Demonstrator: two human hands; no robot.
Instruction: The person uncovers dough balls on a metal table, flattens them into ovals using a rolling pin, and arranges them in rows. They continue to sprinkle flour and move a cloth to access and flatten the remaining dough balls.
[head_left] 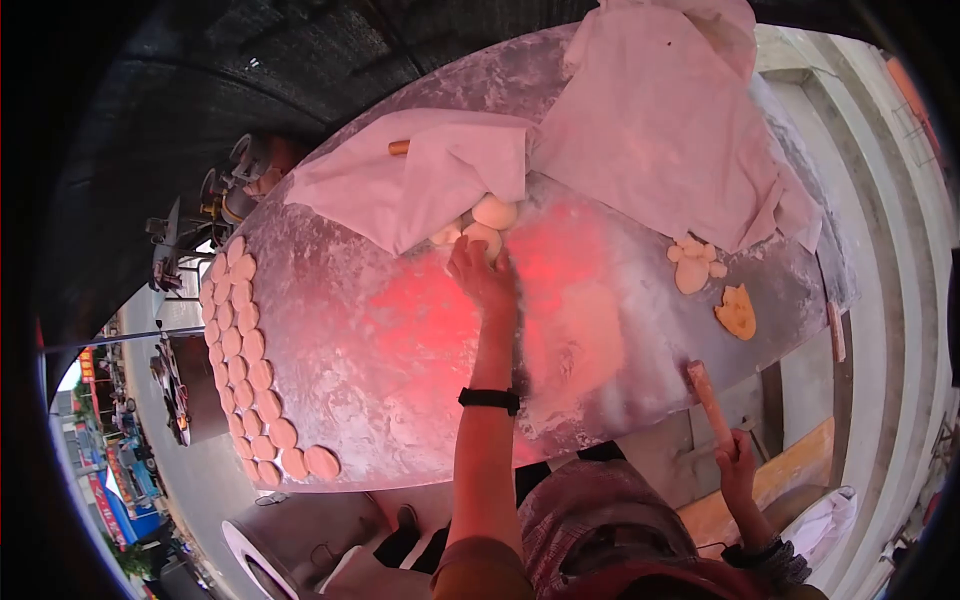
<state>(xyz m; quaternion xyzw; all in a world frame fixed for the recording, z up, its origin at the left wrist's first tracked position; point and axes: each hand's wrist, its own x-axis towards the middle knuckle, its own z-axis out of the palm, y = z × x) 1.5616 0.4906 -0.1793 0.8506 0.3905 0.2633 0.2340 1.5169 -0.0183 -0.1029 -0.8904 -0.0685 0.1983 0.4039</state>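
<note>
Fingers of my left hand [484, 283] curl around the near side of a pale dough ball [482, 238] at the table's upper middle. Another dough ball [495, 211] lies just beyond it, and a third is partly hidden beside my fingers. A black band circles my left wrist. Out past the table's near edge, at the lower right, my right hand [738, 456] is closed around one end of a wooden rolling pin [709, 403]. The pin's far end reaches over the edge of the floury table [350, 330].
Several flat dough rounds [254, 345] line the table's left end. Two pale cloths [430, 165] [670, 130] cover its far side, one with a small brown stick [399, 148]. Dough pieces [691, 273] and a yellow-orange piece [737, 312] lie at right. Steps rise beyond.
</note>
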